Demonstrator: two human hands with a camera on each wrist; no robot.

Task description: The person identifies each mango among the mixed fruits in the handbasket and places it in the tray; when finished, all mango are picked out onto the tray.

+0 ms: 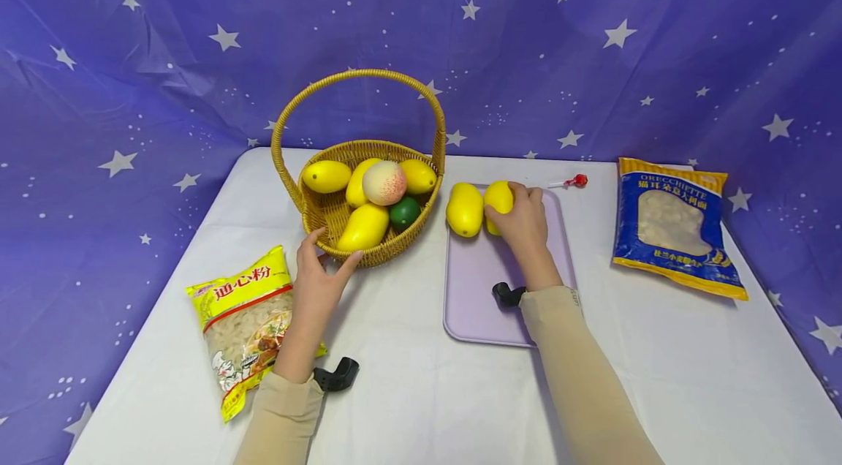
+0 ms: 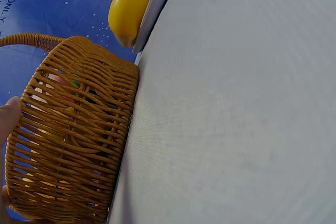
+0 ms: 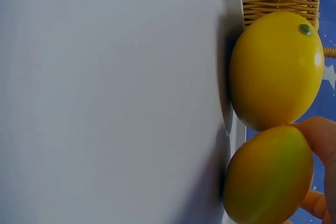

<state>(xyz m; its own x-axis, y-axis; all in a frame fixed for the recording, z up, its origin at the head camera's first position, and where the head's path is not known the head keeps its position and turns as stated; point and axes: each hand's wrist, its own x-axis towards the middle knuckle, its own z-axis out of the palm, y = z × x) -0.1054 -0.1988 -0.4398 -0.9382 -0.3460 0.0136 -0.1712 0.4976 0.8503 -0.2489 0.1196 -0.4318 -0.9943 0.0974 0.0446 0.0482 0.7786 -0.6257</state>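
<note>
In the head view my right hand [image 1: 526, 227] grips a yellow mango [image 1: 498, 203] at the far end of the lilac tray [image 1: 487, 304]. A second mango [image 1: 464, 210] lies to its left; the two touch in the right wrist view, where the fingers [image 3: 319, 136] curl over the held mango [image 3: 270, 177]. My left hand [image 1: 319, 278] holds the near rim of the wicker basket [image 1: 395, 249], its thumb [image 2: 9, 116] over the edge. Several mangoes [image 1: 364, 228], a whitish-pink peach [image 1: 384, 183] and a dark green fruit [image 1: 404, 213] lie inside the basket.
A yellow pasta bag [image 1: 243, 319] lies left of the basket, partly under the left forearm. On the right is a blue orecchiette bag [image 1: 674, 227]. A red lollipop [image 1: 579, 180] lies behind the tray. The basket's tall handle [image 1: 358, 73] arches over the fruit.
</note>
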